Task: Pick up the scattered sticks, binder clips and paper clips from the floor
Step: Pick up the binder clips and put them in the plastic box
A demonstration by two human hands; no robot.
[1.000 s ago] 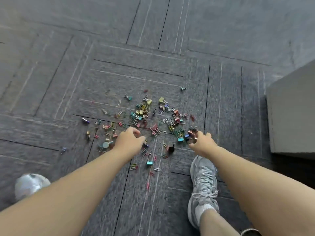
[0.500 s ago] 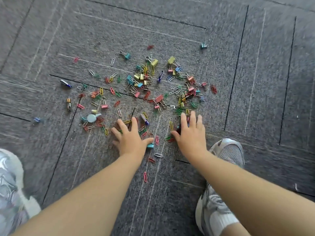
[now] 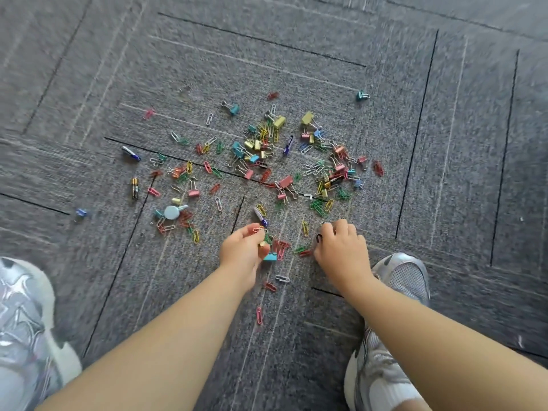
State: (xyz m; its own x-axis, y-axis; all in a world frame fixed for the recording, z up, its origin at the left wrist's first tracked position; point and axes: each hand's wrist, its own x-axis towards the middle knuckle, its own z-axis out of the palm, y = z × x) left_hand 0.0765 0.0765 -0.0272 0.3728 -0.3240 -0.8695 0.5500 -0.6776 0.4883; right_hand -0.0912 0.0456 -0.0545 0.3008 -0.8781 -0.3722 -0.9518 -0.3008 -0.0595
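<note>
Colourful paper clips and binder clips [image 3: 284, 164] lie scattered over the grey carpet. Small sticks lie among them: a blue and silver one [image 3: 131, 153], a gold one [image 3: 135, 188], a purple one [image 3: 288, 144], and another purple one [image 3: 261, 216] just beyond my left hand. My left hand [image 3: 241, 250] is curled at the near edge of the pile, pinching a silver paper clip and a small gold clip. A teal binder clip [image 3: 270, 257] lies by its thumb. My right hand [image 3: 341, 247] is curled on the floor with a black binder clip [image 3: 318, 238] at its fingertips.
My silver shoes stand on both sides, the left one [image 3: 23, 321] at the frame's left edge and the right one [image 3: 400, 280] just behind my right wrist. A lone teal binder clip [image 3: 362, 95] lies far right. A pale blue round piece [image 3: 171, 212] sits left of the pile.
Both hands lay flat with spread fingers on the clips; now their fingers have curled shut around clips. The view has dropped closer to the floor.
</note>
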